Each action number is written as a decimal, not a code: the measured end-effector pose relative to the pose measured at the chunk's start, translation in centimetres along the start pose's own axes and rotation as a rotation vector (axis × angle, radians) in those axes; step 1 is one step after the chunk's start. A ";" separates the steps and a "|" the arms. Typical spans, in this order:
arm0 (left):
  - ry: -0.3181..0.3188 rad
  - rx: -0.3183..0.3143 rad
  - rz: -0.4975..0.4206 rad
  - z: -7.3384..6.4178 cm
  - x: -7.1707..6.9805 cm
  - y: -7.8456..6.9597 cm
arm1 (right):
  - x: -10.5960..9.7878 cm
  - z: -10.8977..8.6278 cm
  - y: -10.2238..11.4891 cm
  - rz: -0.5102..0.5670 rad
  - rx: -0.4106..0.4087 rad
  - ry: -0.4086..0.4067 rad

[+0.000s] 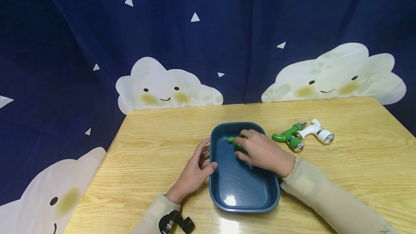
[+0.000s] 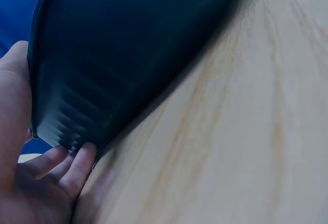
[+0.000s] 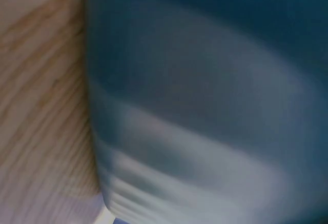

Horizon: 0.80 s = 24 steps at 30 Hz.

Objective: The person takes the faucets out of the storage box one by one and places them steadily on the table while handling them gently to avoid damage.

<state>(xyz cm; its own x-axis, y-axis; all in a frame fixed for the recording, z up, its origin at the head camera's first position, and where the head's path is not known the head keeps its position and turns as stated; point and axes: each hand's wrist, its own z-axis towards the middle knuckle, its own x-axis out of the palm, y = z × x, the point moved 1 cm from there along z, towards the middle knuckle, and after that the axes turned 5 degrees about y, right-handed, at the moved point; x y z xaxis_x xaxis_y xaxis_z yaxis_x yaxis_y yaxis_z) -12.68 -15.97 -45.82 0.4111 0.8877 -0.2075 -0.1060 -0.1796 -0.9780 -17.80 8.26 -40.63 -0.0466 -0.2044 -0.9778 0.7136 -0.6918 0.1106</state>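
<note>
A deep blue plastic tray [image 1: 242,190] sits on the table, and my left hand [image 1: 195,172] holds its left side. The thumb lies over the rim while the other fingers touch the outer wall, as the left wrist view also shows of this hand [image 2: 48,178] and the tray [image 2: 128,55]. My right hand [image 1: 261,151] reaches inside the tray, fingers curled over a green tap [image 1: 230,140] that is mostly covered by them. Only the tray's blurred outer wall [image 3: 205,80] and some table fill the right wrist view, with no hand visible there.
Right of the tray, another green tap [image 1: 287,135] lies touching or close to a white tap [image 1: 311,130] on the wooden table [image 1: 162,136]. Behind the table hangs a dark blue curtain [image 1: 227,39] with cloud prints.
</note>
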 end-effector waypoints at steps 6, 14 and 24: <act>0.002 0.004 0.008 0.0 -0.1 0.0 | 0.2 0.2 0.1 0.004 0.008 0.016; 0.004 -0.008 0.022 0.0 0.0 0.2 | 0.5 0.3 0.3 -0.004 0.036 0.061; 0.000 -0.002 0.026 -0.1 -0.1 0.2 | 1.1 0.3 0.5 -0.085 0.033 0.064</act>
<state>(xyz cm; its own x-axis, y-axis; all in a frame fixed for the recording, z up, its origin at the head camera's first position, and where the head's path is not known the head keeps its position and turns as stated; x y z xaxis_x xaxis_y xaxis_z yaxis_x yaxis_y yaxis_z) -12.71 -16.14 -46.00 0.4083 0.8827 -0.2326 -0.1149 -0.2030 -0.9724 -17.70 7.49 -41.56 -0.0606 -0.1005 -0.9931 0.6856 -0.7272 0.0318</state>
